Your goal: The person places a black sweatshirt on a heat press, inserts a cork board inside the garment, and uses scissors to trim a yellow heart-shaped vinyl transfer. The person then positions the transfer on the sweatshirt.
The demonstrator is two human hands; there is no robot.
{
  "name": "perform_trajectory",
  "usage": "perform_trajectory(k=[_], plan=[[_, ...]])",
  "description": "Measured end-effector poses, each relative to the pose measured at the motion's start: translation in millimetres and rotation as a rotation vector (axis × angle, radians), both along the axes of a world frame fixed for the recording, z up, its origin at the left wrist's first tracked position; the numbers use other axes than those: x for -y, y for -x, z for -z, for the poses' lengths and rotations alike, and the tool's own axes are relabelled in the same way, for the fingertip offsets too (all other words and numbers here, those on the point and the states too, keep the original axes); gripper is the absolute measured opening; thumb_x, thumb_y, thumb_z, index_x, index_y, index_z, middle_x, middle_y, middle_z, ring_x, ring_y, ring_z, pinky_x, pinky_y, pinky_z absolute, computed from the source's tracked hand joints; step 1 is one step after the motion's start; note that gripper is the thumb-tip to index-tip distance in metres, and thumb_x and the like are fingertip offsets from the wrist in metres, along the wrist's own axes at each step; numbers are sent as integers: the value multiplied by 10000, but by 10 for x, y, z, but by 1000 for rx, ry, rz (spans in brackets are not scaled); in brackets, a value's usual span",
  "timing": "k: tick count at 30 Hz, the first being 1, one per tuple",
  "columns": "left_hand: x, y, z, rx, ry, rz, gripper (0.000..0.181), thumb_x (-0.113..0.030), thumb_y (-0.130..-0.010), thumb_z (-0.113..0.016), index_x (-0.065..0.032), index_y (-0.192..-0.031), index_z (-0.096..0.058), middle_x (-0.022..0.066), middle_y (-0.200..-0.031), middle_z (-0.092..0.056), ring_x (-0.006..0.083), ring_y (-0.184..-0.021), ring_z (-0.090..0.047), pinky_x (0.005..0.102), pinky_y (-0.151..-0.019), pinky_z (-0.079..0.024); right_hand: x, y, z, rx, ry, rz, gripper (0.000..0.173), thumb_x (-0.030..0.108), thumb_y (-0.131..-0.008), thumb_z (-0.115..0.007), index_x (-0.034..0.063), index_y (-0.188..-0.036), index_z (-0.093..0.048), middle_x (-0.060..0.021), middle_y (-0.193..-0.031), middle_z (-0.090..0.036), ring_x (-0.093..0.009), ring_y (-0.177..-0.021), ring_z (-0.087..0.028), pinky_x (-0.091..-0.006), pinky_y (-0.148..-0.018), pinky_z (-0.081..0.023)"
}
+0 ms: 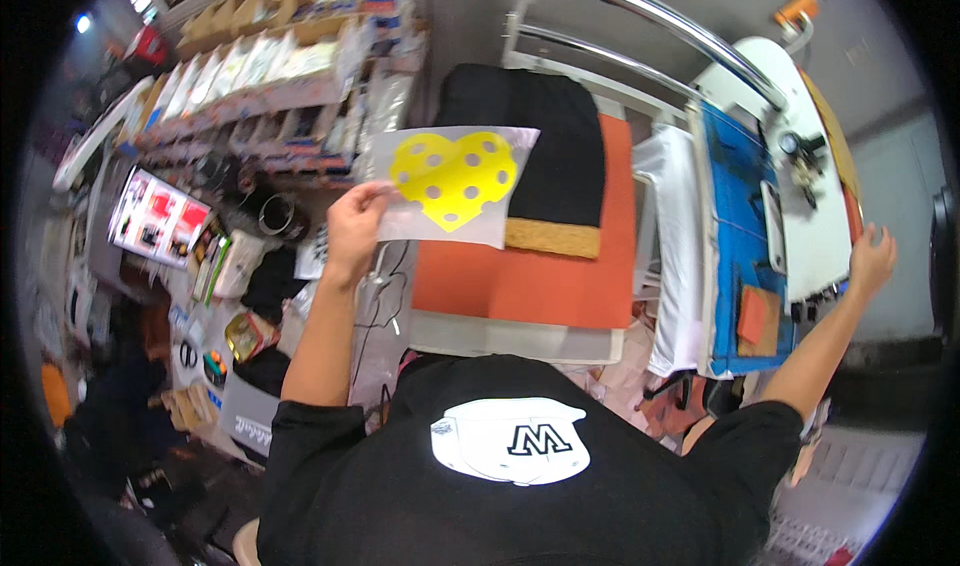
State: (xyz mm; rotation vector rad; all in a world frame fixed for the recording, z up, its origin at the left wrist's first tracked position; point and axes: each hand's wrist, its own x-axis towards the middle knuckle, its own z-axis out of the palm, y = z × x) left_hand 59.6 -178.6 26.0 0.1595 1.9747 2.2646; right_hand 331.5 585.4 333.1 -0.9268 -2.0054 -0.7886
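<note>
My left hand (356, 225) pinches the left edge of a translucent film sheet (480, 232) bearing a yellow heart (452, 178) dotted with round holes. The sheet is held above a black garment (559, 131), hiding part of it. That fabric lies flat on an orange pad (525, 288), with a tan band (551, 237) along its near edge. Far to the right, my right hand (874, 262) is stretched out beside the end of a white curved panel (799, 228). Its fingers are apart, and nothing shows in them.
Chrome tubes (660, 15) cross above the pad's far right. White cloth (675, 251) hangs beside a blue-covered surface (739, 251) holding a small orange block (752, 315). To the left stand cardboard bins (247, 78) of packets, a lit screen (159, 217) and a cluttered table. Cables (386, 288) hang nearby.
</note>
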Motion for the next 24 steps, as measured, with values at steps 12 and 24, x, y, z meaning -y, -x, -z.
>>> perform_trajectory(k=[12, 24], plan=[[-377, 177, -310, -30, -72, 49, 271, -37, -1005, -596, 81, -1249, -615, 112, -1191, -677, 187, -1102, -641, 321, -994, -495, -73, 158, -297, 140, 661, 71, 379, 151, -823, -554, 95, -1156, -728, -197, -1210, -690, -404, -1139, -648, -458, -980, -510], [-241, -344, -599, 18, -168, -102, 248, -10, -994, -590, 76, -1221, -639, 112, -1118, -709, 140, -975, -679, 267, -879, -540, 1554, 211, 501, -376, 968, -916, 368, -8, -984, -518, 13, -1351, -504, -135, -1074, -679, -199, -968, -675, -303, -860, -527]])
